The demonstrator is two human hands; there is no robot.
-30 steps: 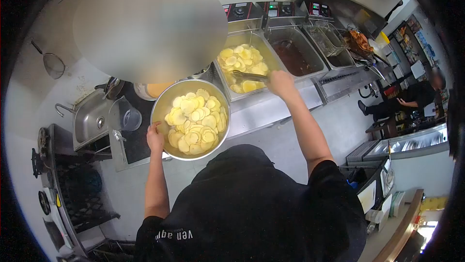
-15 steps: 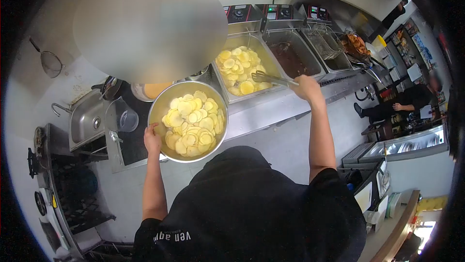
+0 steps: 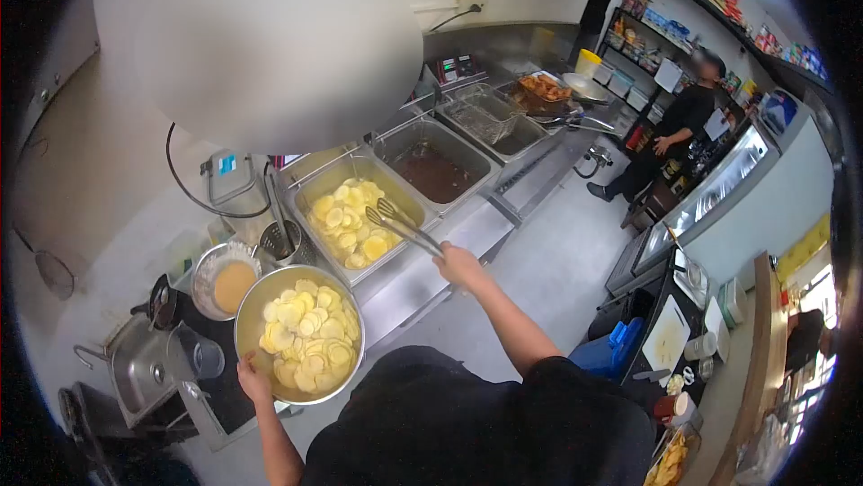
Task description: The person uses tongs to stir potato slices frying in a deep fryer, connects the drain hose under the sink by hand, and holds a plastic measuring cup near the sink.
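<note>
My left hand (image 3: 254, 376) is closed on the near left rim of a large metal bowl (image 3: 247, 315), which is tilted toward me. Thin potato slices (image 3: 310, 329) fill much of it. In my right hand (image 3: 458, 266) is a pair of metal tongs (image 3: 413, 232), pointing left over the nearest fryer basin (image 3: 360, 270). Many pale yellow potato slices (image 3: 346, 216) lie in that basin. The tongs' ends are above its right part; whether they touch any slices I cannot tell.
Beside the potatoes is a fryer basin with dark oil (image 3: 436, 171), then a wire basket (image 3: 481, 113). Browned food (image 3: 544, 89) sits beyond. A bowl of batter (image 3: 234, 286) and a sink (image 3: 144, 374) are left. A person (image 3: 679, 122) stands at the right.
The view has swung toward the right, so the fryers and bowl appear lower and farther left. My left hand still holds the bowl, and the tongs stay over the potato basin.
</note>
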